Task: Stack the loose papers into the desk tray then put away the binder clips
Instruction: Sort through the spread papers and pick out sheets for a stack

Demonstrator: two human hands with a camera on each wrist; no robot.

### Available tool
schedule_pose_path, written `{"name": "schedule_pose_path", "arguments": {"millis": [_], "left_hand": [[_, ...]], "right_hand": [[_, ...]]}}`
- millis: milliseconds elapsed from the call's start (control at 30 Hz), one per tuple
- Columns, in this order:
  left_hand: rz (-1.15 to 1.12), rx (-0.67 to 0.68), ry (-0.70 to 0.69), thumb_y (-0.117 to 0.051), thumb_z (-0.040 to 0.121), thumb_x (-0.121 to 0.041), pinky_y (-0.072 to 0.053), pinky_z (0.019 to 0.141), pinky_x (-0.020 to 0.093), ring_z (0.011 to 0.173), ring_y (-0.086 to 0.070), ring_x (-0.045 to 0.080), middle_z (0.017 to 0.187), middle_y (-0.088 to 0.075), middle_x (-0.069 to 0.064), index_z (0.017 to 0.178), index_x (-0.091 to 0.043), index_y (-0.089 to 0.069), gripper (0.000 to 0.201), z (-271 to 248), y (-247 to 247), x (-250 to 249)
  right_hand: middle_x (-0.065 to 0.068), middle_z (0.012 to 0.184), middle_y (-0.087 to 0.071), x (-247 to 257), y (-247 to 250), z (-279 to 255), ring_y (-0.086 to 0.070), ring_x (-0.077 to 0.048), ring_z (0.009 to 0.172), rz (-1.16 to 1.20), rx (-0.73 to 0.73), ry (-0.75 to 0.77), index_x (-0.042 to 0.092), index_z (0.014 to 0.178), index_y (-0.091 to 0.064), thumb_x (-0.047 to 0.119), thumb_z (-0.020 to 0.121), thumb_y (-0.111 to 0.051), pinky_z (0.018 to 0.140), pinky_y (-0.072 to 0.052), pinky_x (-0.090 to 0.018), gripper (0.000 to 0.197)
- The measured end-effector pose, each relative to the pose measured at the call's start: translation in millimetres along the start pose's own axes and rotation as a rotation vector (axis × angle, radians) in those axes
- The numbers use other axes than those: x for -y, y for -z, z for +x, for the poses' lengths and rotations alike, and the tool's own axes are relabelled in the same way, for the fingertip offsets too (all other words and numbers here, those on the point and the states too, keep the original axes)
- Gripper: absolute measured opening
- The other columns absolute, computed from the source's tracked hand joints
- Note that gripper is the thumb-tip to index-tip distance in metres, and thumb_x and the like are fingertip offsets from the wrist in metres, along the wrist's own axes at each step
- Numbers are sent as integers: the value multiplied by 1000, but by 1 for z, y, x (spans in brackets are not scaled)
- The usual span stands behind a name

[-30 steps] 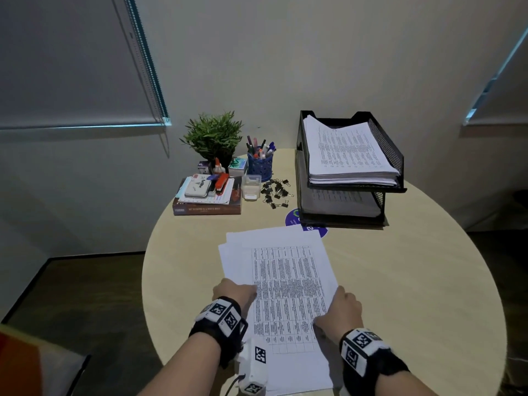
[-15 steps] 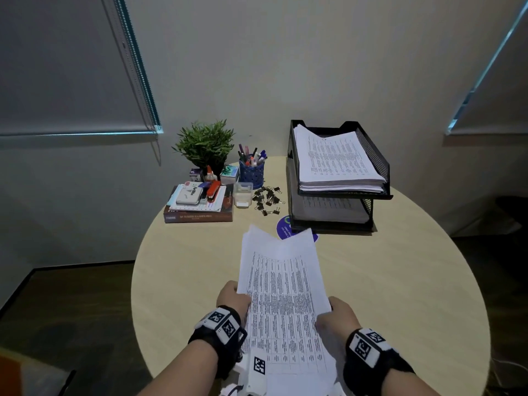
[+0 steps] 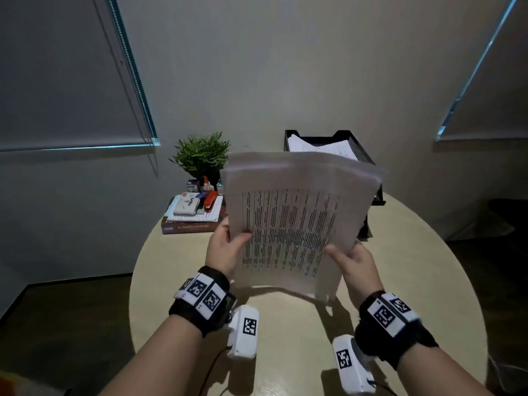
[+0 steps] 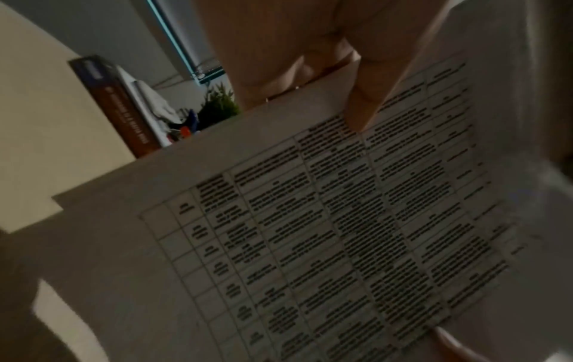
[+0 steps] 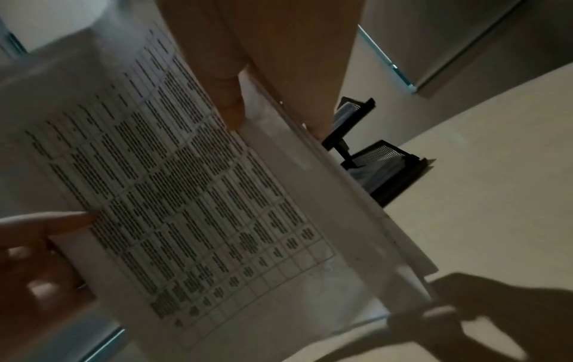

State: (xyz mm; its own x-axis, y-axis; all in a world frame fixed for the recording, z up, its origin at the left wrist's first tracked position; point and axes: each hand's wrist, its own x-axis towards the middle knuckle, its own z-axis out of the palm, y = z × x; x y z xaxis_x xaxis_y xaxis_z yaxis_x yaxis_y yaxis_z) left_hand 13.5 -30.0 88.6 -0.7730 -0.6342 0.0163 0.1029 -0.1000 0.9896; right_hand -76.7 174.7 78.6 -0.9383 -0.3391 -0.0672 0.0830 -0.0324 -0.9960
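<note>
Two hands hold a sheaf of printed papers [image 3: 297, 221] up off a round, pale surface [image 3: 428, 281], above its near half. The left hand [image 3: 224, 248] pinches the sheaf's left edge and the right hand [image 3: 357, 262] pinches its right edge, each with the thumb on the printed face and the fingers behind. The sheets stand nearly upright, long axis running up and away from the person, top edge tipped toward the far side of the surface, printed table facing the person. The lower edge hangs free, clear of the surface.

The head view alone shows the black mesh desk tray [image 3: 363, 150] at the far edge, already holding paper and partly hidden behind the sheaf. Left of it stand a small green plant [image 3: 201, 154] and a book [image 3: 190, 225] stacked with small items.

The left wrist view shows the thumb [image 4: 366, 102] pressed on the grid of text. The right wrist view shows several loose sheet edges fanned along the sheaf's right side, with the tray [image 5: 384, 169] behind them.
</note>
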Motion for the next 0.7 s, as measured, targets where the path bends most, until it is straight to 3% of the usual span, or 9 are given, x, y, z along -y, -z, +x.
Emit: {"name": "schedule_pose_path", "arguments": {"millis": [100, 233, 367, 533, 633, 700], "left_hand": [[-30, -4, -26, -60, 81, 10, -51, 71, 16, 85, -63, 5, 93, -67, -5, 107, -9, -59, 33, 2, -4, -2], [-29, -3, 11, -66, 79, 3, -51, 82, 33, 89, -63, 15, 94, -68, 0, 91, -19, -64, 25, 5, -9, 3], [15, -16, 10, -68, 78, 1, -51, 88, 38, 89, -64, 25, 91, -69, 4, 95, -8, -67, 19, 12, -12, -6], [49, 1, -2, -70, 77, -3, -50, 89, 40, 95, -63, 25, 97, -68, 4, 99, -13, -63, 25, 21, -11, -9], [47, -20, 67, -69, 76, 3, -48, 93, 42, 96, -62, 27, 95, -68, 6, 97, -10, -64, 25, 21, -15, -3], [54, -34, 64, -70, 77, 1, -48, 93, 42, 97, -62, 28, 94, -68, 8, 92, -10, -65, 20, 19, -19, -3]], "right_hand": [[-1, 97, -70, 4, -3, 4, -66, -10, 86, 52, -42, 67, 11, 103, -63, -6, 85, -60, 87, -50, -33, 25], [1, 93, -71, 4, -9, 6, -66, -5, 82, 91, -49, 87, 15, 97, -63, -2, 83, -66, 76, -51, -22, 22], [5, 82, -73, 15, -10, 10, -68, -10, 76, 106, -97, 136, 18, 86, -67, 4, 84, -66, 70, -53, -22, 14], [4, 91, -72, 25, -3, 12, -69, -3, 77, 75, -103, 227, 21, 93, -64, 6, 80, -71, 68, -55, -20, 21], [0, 93, -71, 21, -4, 16, -68, -13, 83, 42, -96, 186, 19, 93, -63, -1, 80, -69, 75, -53, -28, 25], [-1, 91, -70, 21, -6, 17, -67, -16, 84, 38, -102, 167, 16, 92, -64, -3, 82, -65, 74, -53, -28, 22]]}}
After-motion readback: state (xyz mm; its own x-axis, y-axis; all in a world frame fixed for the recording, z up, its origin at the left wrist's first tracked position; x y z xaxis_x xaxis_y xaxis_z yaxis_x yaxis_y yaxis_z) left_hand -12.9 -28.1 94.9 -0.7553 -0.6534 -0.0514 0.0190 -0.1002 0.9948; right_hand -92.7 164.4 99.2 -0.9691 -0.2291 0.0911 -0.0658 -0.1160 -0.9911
